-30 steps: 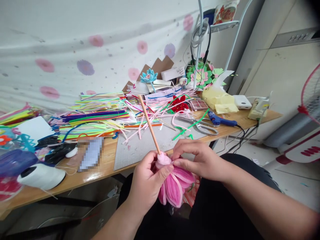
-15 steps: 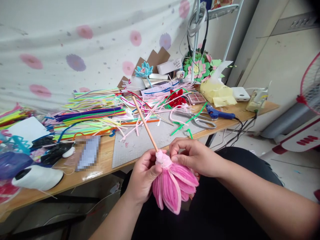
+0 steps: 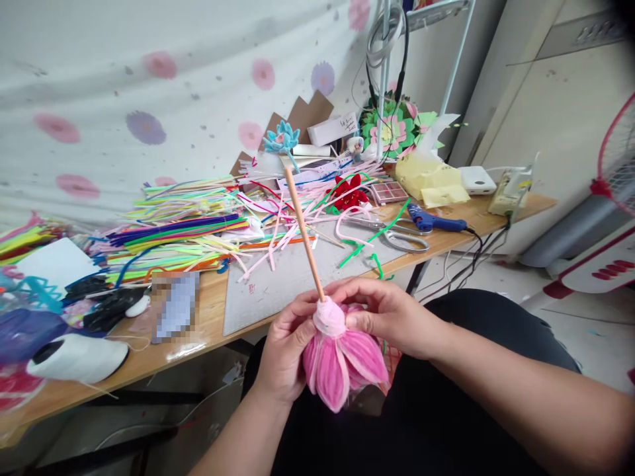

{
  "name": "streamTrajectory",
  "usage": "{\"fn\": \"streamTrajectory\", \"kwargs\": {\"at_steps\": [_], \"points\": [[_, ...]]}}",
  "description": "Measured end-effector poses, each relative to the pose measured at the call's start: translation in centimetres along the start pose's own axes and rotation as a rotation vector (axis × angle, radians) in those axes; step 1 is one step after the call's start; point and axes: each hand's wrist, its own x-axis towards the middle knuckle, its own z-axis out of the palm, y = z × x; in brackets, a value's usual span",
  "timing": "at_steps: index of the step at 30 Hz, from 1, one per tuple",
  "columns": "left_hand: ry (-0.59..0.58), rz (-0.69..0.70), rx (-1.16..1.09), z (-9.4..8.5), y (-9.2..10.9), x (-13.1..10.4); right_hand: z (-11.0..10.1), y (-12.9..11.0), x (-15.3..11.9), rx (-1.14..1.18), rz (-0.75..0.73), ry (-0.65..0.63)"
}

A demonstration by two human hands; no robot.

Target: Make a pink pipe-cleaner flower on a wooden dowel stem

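A pink fuzzy flower (image 3: 333, 373) hangs petals down over my lap, its light pink base and brown stick stem (image 3: 304, 237) pointing up. My left hand (image 3: 288, 347) is closed round the left side of the flower's base, thumb in front. From the right, my right hand (image 3: 384, 317) grips the same base, its thumb pressed on the pink wrap and its fingers curled behind. Some fingertips of both hands are hidden behind the flower.
On the wooden table (image 3: 211, 314) lie bundles of coloured pipe cleaners (image 3: 173, 228), a grey mat (image 3: 258, 297), scissors (image 3: 407, 241), a blue glue gun (image 3: 436, 221), a red flower (image 3: 348, 192) and a white thread spool (image 3: 79, 355). A blue flower (image 3: 281, 139) stands behind.
The flower has turned, its stem now more upright and its petals shifted slightly left. My right hand has closed in further round the base, with its fingers behind. The view has shifted slightly.
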Motion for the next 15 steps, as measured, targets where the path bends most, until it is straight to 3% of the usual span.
{"fn": "streamTrajectory", "kwargs": {"at_steps": [4,7,10,15], "points": [[0.089,0.105,0.166,0.2,-0.4,-0.2,0.5,0.1,-0.1,-0.366,-0.273,0.162],[0.046,0.129,0.217,0.3,-0.8,-1.0,1.2,0.3,0.0,-0.588,-0.424,0.315],[-0.014,0.178,0.241,0.4,-1.3,-1.4,1.8,0.3,0.0,-0.699,-0.501,0.374],[0.063,0.226,0.225,0.4,-2.3,-1.2,2.9,-0.1,0.4,-0.720,-0.553,0.401]]}}
